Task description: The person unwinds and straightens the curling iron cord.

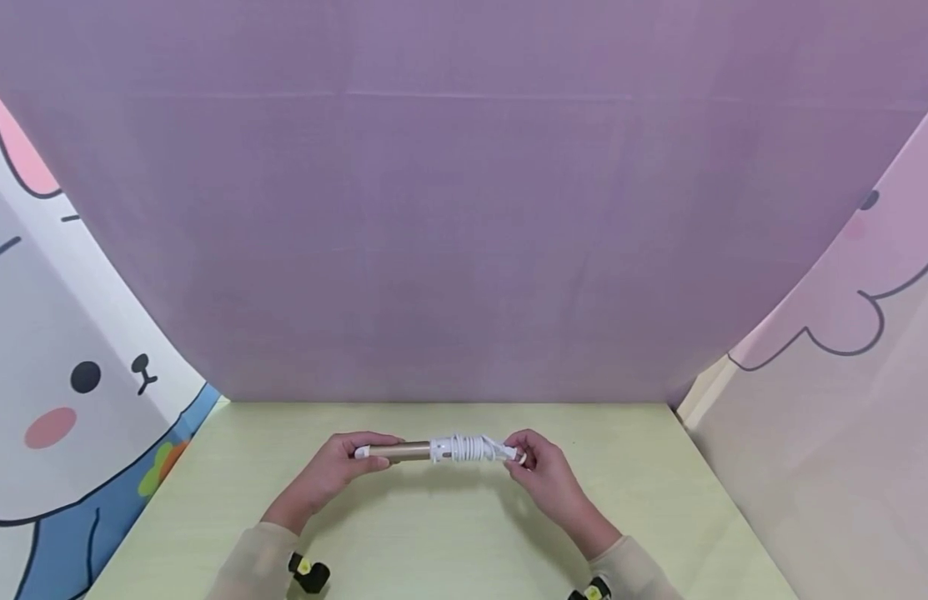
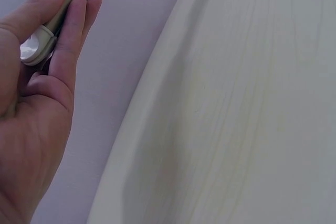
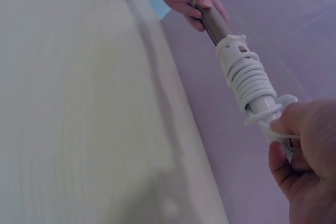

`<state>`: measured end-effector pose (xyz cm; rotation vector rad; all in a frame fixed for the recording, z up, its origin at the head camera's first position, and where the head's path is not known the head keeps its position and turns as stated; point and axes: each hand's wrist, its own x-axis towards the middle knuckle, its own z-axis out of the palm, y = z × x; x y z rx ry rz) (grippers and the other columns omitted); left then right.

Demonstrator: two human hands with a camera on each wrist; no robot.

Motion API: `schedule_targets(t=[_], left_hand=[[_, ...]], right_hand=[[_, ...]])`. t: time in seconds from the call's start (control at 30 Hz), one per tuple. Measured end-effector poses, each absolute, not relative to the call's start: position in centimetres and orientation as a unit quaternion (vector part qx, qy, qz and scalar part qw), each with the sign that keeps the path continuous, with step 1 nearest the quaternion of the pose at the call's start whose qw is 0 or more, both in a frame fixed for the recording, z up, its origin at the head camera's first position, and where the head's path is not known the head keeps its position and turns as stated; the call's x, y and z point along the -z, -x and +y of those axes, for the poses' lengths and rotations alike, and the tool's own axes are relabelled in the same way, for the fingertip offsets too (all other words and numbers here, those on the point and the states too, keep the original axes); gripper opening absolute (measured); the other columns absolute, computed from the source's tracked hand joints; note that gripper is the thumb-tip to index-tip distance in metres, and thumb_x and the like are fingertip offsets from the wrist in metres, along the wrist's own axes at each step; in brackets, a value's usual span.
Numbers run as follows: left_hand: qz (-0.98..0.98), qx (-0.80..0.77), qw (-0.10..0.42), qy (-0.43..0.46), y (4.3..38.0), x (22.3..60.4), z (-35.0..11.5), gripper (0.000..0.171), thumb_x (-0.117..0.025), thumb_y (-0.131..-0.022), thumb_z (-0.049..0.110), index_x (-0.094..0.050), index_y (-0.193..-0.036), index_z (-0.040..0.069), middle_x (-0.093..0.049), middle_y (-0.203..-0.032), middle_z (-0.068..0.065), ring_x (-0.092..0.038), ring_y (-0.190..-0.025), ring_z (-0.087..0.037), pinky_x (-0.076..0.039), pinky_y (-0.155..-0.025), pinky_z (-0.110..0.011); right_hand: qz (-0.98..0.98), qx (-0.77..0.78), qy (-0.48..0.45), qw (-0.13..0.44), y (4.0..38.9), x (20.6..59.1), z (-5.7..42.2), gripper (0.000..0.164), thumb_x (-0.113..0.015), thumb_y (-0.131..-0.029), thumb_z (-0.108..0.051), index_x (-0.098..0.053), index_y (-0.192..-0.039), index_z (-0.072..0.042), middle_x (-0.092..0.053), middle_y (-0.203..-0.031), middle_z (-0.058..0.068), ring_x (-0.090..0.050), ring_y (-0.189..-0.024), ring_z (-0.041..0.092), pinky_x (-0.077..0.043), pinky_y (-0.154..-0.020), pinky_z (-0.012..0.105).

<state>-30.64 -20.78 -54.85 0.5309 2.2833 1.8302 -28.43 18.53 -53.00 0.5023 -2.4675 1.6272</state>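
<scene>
A curling iron [image 1: 407, 451] with a gold barrel and white handle is held level above the table, spanning both hands. Its white cord [image 3: 252, 81] is wound in several loops around the handle. My left hand [image 1: 334, 468] grips the barrel near its white tip [image 2: 38, 48], thumb on one side and fingers on the other. At the handle's far end, my right hand [image 1: 551, 487] pinches the cord and handle end between thumb and fingers. The right fingers partly hide that end.
A pale yellow-green table [image 1: 448, 542] lies beneath the hands. Behind it hangs a purple cloth [image 1: 448, 208]. Cartoon-printed cloths flank the table, with a white animal [image 1: 58, 333] on the left and a pink shape [image 1: 846, 308] on the right.
</scene>
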Motion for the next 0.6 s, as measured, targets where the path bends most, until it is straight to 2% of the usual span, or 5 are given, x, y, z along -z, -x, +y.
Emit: schedule_targets(t=[0.13,0.27,0.47,0.6], left_hand=[[0.767,-0.611,0.081,-0.176,30.7,54.95,-20.88,0.038,-0.084,-0.101,0.022,-0.079,-0.137,0.014,-0.072,-0.143,-0.014,-0.068,-0.116,-0.025,-0.057,-0.093,-0.033],[0.771,-0.609,0.076,-0.173,30.76,55.02,-20.99,0.038,-0.085,-0.1,0.024,-0.08,-0.137,0.016,-0.074,-0.141,-0.011,-0.068,-0.116,-0.027,-0.058,-0.093,-0.034],[0.772,-0.605,0.075,-0.181,30.76,55.01,-20.96,0.035,-0.082,-0.101,0.014,-0.08,-0.136,0.013,-0.07,-0.144,-0.022,-0.068,-0.116,-0.031,-0.059,-0.091,-0.031],[0.771,-0.604,0.074,-0.187,30.73,54.98,-20.99,0.034,-0.081,-0.102,0.012,-0.08,-0.136,0.013,-0.072,-0.143,-0.019,-0.068,-0.115,-0.032,-0.059,-0.089,-0.031]], right_hand=[[-0.82,-0.538,-0.175,0.087,28.61,52.98,18.48,0.029,-0.078,-0.093,0.014,-0.073,-0.108,-0.01,-0.056,-0.092,0.002,-0.047,-0.07,0.007,-0.043,-0.059,0.018],[-0.835,-0.499,-0.196,0.126,28.68,53.22,18.62,0.031,-0.083,-0.09,0.013,-0.075,-0.105,-0.013,-0.059,-0.099,-0.002,-0.052,-0.071,0.006,-0.048,-0.059,0.019],[-0.859,-0.429,-0.222,0.171,28.39,53.77,18.73,0.028,-0.087,-0.091,0.005,-0.073,-0.108,-0.011,-0.064,-0.094,-0.006,-0.056,-0.068,0.003,-0.051,-0.055,0.023],[-0.859,-0.432,-0.22,0.166,28.28,53.84,18.66,0.027,-0.083,-0.096,0.003,-0.071,-0.114,-0.012,-0.065,-0.089,-0.005,-0.055,-0.061,0.002,-0.05,-0.049,0.024]])
